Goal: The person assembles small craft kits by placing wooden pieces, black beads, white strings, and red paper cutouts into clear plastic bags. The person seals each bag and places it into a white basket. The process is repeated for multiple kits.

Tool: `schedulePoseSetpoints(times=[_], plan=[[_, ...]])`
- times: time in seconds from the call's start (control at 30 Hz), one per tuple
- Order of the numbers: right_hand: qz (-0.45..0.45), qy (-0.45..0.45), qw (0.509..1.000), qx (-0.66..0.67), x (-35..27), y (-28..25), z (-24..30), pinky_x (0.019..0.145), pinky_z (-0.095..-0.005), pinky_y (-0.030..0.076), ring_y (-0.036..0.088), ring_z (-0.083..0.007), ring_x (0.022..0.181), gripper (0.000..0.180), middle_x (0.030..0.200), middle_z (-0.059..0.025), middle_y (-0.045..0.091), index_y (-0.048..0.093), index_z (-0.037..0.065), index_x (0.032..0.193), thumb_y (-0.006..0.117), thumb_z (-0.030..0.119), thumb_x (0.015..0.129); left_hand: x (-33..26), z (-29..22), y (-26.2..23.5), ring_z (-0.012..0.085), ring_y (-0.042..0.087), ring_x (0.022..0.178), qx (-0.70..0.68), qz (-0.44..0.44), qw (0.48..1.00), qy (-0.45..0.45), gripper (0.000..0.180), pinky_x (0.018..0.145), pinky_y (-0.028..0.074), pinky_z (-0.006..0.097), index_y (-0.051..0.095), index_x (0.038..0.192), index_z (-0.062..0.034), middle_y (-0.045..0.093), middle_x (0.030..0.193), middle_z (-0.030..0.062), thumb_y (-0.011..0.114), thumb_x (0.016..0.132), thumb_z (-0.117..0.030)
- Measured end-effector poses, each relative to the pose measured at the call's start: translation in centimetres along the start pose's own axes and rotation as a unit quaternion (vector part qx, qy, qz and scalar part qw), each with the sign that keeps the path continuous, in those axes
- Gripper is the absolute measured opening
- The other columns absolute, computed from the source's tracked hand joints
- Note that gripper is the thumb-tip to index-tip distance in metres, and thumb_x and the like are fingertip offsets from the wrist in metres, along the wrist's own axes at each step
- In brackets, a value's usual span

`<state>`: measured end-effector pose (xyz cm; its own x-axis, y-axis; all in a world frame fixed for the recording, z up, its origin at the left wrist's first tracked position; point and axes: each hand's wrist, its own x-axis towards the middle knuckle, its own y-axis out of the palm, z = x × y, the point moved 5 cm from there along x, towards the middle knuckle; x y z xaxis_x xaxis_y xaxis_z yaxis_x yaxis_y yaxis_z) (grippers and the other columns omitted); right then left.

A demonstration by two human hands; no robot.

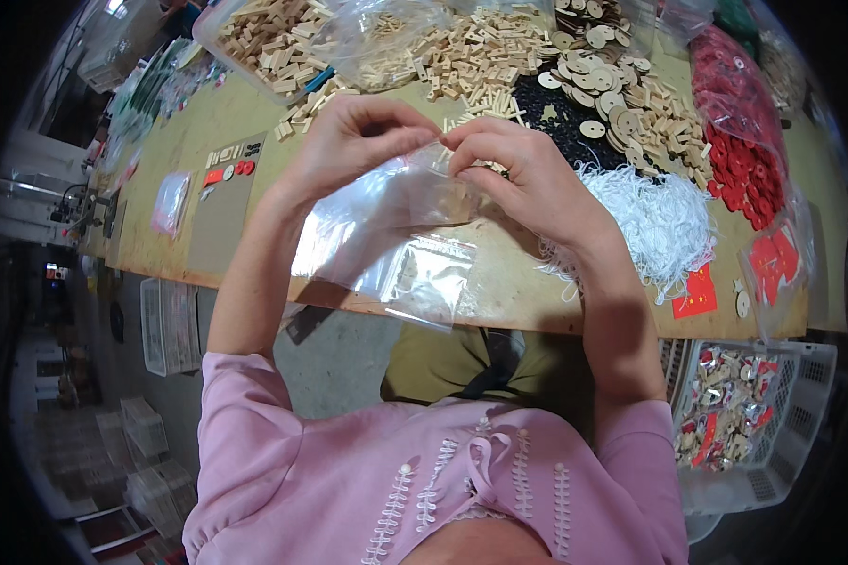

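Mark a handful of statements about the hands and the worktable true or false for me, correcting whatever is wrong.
1. The left hand and right hand are close together at a clear bag. True.
2. White strings lie to the left of both hands. False: the white strings are heaped to the right.
3. Red pieces lie to the right of the round wooden discs. True.
4. The crate of small packets stands on the table. False: the crate is beyond the near edge of the table, at lower right.
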<state>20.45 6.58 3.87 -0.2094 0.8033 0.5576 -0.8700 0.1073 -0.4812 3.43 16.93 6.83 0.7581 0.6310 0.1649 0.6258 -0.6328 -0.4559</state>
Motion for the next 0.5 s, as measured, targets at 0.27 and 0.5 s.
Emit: schedulePoseSetpoints(times=[0.27, 0.5], plan=[[0.006, -0.054, 0.996, 0.072, -0.2, 0.9, 4.4, 0.083, -0.0380, 0.055, 0.068, -0.0304, 0.095, 0.012, 0.100, -0.0121, 0.068, 0.069, 0.003, 0.100, 0.067, 0.002, 0.087, 2.5, 7.3, 0.9, 0.0036, 0.058, 0.077, -0.060, -0.003, 0.997, -0.045, 0.012, 0.067, 0.048, 0.020, 0.072, 0.109, -0.0058, 0.068, 0.093, -0.0039, 0.069, 0.098, -0.011], [0.009, -0.068, 0.996, 0.065, -7.6, -0.1, 10.8, 0.078, -0.0411, 0.054, 0.066, -0.0321, 0.089, 0.019, 0.095, -0.0121, 0.066, 0.069, -0.001, 0.097, 0.073, 0.000, 0.078, 6.2, 3.8, 11.1, 0.0127, 0.064, 0.082, 0.123, 0.107, 0.987, -0.010, 0.037, 0.077, 0.054, 0.029, 0.067, 0.129, -0.0106, 0.069, 0.108, 0.0059, 0.075, 0.093, -0.015]])
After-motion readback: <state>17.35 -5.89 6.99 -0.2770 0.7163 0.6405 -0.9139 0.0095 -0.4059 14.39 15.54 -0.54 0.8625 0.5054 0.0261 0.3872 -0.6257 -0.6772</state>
